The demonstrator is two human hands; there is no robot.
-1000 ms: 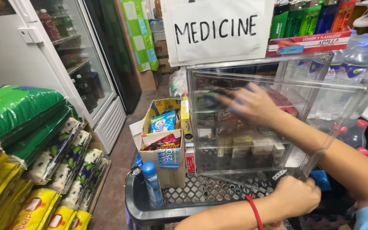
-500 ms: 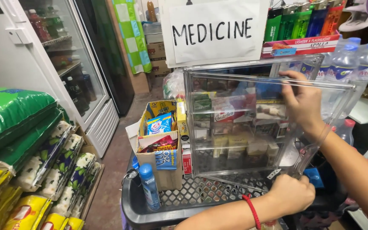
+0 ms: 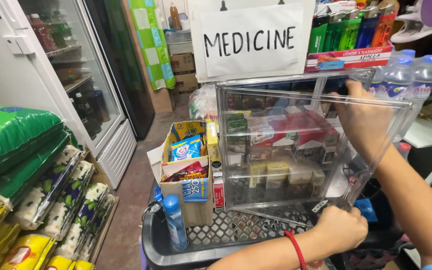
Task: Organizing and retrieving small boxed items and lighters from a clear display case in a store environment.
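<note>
At the top right corner of the clear acrylic cabinet point(image 3: 276, 150), the right hand point(image 3: 363, 122) curls around the open door's point(image 3: 376, 145) upper edge, higher than a second ago. The left hand point(image 3: 341, 230) stays fisted at the cabinet's lower front edge, on the black crate point(image 3: 216, 240).

1. The display case point(image 3: 286, 150) is clear, hard plastic, glossy and smooth, with see-through shelves and a see-through door.
2. The right hand point(image 3: 363, 117) grips the door's top edge; the left hand point(image 3: 341, 230) rests closed at the case's bottom front edge, with a red cord bracelet point(image 3: 296, 247) at its wrist.
3. The basket point(image 3: 216, 237) beneath is dark, matt plastic with a grid of holes.
4. The sign point(image 3: 251, 37) is matt white paper.
5. The box point(image 3: 186, 190) is plain brown cardboard, rough at its cut edges.
6. The water bottle point(image 3: 175, 222) is clear, shiny plastic with a blue cap.
7. The sacks point(image 3: 11, 145) are glossy green plastic film, slightly wrinkled.
8. The fridge door point(image 3: 71, 65) is smooth, reflective glass.
</note>
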